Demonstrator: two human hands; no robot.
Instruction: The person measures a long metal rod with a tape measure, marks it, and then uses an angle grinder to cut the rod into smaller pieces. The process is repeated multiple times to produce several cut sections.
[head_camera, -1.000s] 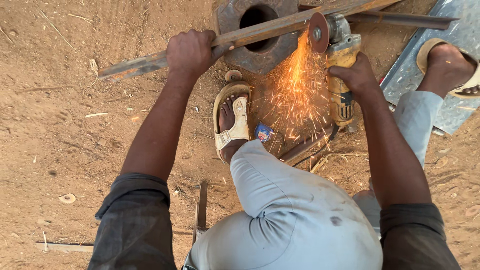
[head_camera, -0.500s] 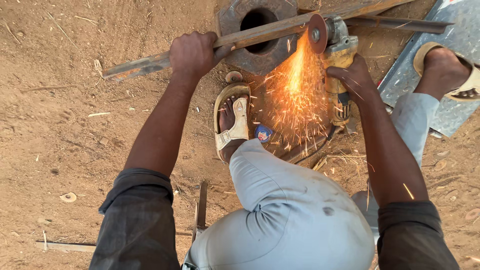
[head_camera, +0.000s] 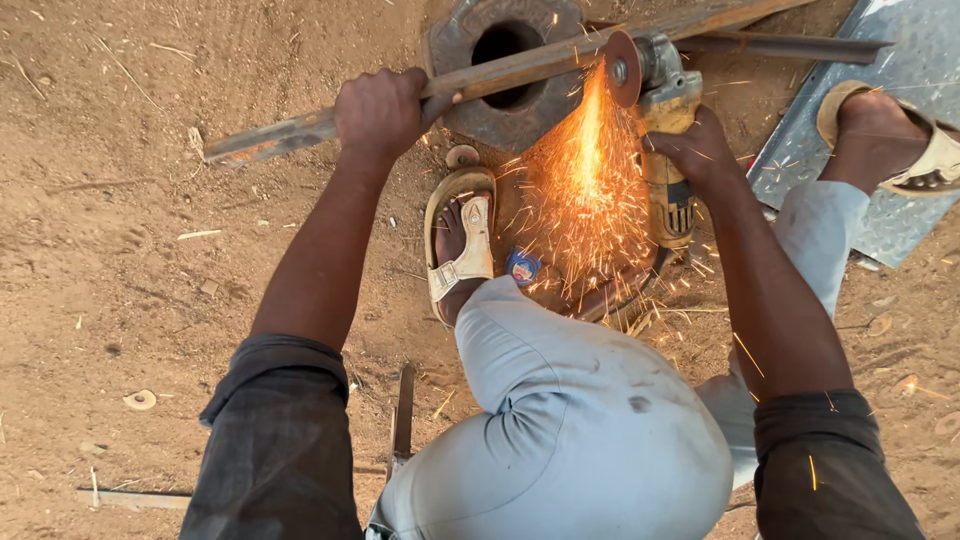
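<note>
fingers: left hand (head_camera: 380, 110) clamped round steel bar (head_camera: 290, 133), right hand (head_camera: 700, 150) wrapped on angle grinder (head_camera: 665, 150) | disc (head_camera: 622, 68) square, steady pressure | sparks (head_camera: 585, 190) hitting sandalled foot (head_camera: 460, 240): shift it

Single view: head camera, worn by person, looks steeply down past own knees to dirt ground (head_camera: 120, 250). Close range, arms fill frame from bottom edge upward. Left hand (head_camera: 382, 110) upper centre-left, right hand (head_camera: 700, 150) upper right; bar (head_camera: 520, 68) crosses top on slight diagonal. Feet lie beyond knees, toward frame top. No second view, so no shared area.
</note>
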